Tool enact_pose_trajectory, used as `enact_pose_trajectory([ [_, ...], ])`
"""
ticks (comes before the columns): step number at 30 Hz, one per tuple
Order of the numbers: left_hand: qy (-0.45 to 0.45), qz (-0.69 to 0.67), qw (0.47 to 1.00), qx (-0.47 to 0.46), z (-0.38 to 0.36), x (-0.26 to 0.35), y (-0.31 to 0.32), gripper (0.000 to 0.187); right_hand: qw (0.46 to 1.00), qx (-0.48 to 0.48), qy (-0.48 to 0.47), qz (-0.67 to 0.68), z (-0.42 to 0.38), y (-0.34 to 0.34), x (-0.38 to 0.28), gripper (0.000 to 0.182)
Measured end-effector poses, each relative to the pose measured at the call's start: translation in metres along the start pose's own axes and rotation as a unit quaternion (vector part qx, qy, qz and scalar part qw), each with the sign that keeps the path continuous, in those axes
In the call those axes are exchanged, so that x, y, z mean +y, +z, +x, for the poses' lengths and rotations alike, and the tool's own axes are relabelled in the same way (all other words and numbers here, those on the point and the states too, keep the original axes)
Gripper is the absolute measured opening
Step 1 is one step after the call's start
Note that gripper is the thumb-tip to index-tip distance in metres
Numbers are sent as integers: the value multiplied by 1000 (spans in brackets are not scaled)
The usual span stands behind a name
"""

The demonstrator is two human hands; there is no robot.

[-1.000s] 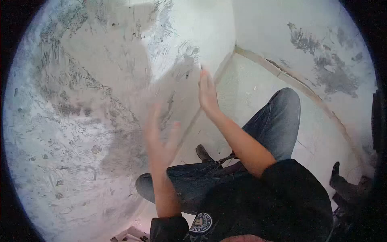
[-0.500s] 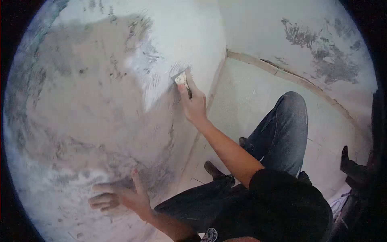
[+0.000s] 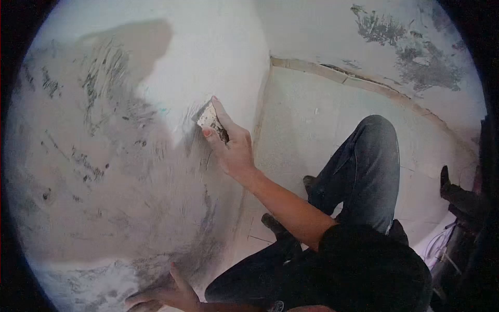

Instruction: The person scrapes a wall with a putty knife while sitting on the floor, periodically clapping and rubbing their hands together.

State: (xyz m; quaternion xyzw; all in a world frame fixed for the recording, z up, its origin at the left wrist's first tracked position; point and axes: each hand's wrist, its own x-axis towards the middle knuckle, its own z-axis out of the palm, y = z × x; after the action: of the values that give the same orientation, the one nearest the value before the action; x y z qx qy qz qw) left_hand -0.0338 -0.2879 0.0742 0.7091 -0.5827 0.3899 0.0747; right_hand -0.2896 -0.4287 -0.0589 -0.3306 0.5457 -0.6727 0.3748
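Observation:
My right hand (image 3: pixel 235 148) is closed around a small scraper (image 3: pixel 211 120) with a pale, speckled blade and a dark lower part. The index finger lies along one side of the blade, the thumb on the other. The blade's edge meets the wall (image 3: pixel 218 47), beside grey scuffed marks. Lower down, my left hand (image 3: pixel 169 296) is spread near the wall's rough, whitish lower part, its thumb pointing up; its lower side is cut off by the frame edge.
The pale tiled floor (image 3: pixel 301 119) meets the walls along a brownish skirting edge (image 3: pixel 312 68). A second wall at upper right bears dark patches (image 3: pixel 429 60). My bent knees are below right. A dark boot (image 3: pixel 460 197) and pale cables (image 3: pixel 436 247) are at far right.
My right hand has moved down and left in view with the scraper. My left hand sits lower, nearer the bottom edge. The wall and floor edge have shifted left in view.

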Motion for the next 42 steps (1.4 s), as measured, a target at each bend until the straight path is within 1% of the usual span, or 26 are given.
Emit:
enact_pose_trajectory([
  [1, 3, -1, 1000, -4, 0, 2, 0, 142, 1000, 2, 4, 0, 1, -3, -6, 82],
  [3, 11, -3, 1000, -12, 0, 2, 2, 142, 997, -34, 65, 4, 1, -6, -14, 87],
  [4, 11, -6, 1000, -12, 3, 4, 3, 142, 997, -31, 65, 5, 2, -7, -12, 87],
  [6, 12, -13, 1000, -14, 4, 10, 8, 143, 999, -31, 4, 26, 0, -8, 0, 88],
  [7, 12, -15, 1000, -18, 3, 12, 9, 143, 999, -30, 5, 25, 2, -6, 4, 88],
  [9, 15, -14, 999, -29, 0, 13, 8, 143, 997, 30, -71, -19, 3, 0, 12, 87],
  [10, 16, -12, 999, -32, 0, 13, 7, 143, 997, 31, -67, -17, 0, -1, 13, 87],
  [12, 19, -9, 999, -34, 4, 12, 7, 144, 999, -11, -28, 23, -4, -1, 10, 87],
  [13, 18, -8, 999, -36, 3, 13, 7, 144, 999, -12, -26, 25, -1, -1, 11, 87],
  [15, 20, -3, 999, -48, -1, 10, 3, 144, 999, -12, -38, -15, 1, -3, 14, 86],
  [16, 16, -5, 999, -48, -2, 12, 5, 144, 999, -13, -40, -14, 3, -4, 15, 86],
  [18, 18, 1, 999, -46, 3, 8, 3, 145, 996, 24, -78, 23, 0, -1, 15, 85],
  [22, 9, 11, 998, -53, 0, 3, 0, 146, 998, -12, -57, 26, 5, -4, 18, 84],
  [25, 7, 8, 999, -53, 5, 0, 3, 146, 998, 2, -62, 24, 1, 1, 16, 85],
  [28, -2, 7, 998, -65, -2, -2, 4, 147, 999, -20, -36, 25, 6, -1, 15, 86],
  [30, -7, 4, 998, -67, -1, -3, 6, 147, 996, 19, -87, 27, 0, 4, 13, 87],
  [34, -11, 3, 997, -80, -6, -8, 5, 148, 998, -9, -54, 42, 4, 2, 23, 88],
  [36, -14, -1, 997, -80, -5, -8, 7, 148, 988, 41, -146, 17, 0, 11, 26, 88],
  [37, -14, -2, 997, -81, -3, -7, 6, 148, 988, 43, -146, 17, 4, 7, 23, 88],
  [39, -19, -3, 996, -88, -8, -8, 6, 149, 997, -10, -38, 66, 14, -4, 18, 88],
  [40, -19, -2, 995, -93, -10, -10, 5, 149, 997, -10, -34, 65, 9, -4, 18, 88],
  [42, -21, -3, 995, -96, -10, -11, 4, 149, 998, 3, -57, -4, 2, 1, 15, 88],
])
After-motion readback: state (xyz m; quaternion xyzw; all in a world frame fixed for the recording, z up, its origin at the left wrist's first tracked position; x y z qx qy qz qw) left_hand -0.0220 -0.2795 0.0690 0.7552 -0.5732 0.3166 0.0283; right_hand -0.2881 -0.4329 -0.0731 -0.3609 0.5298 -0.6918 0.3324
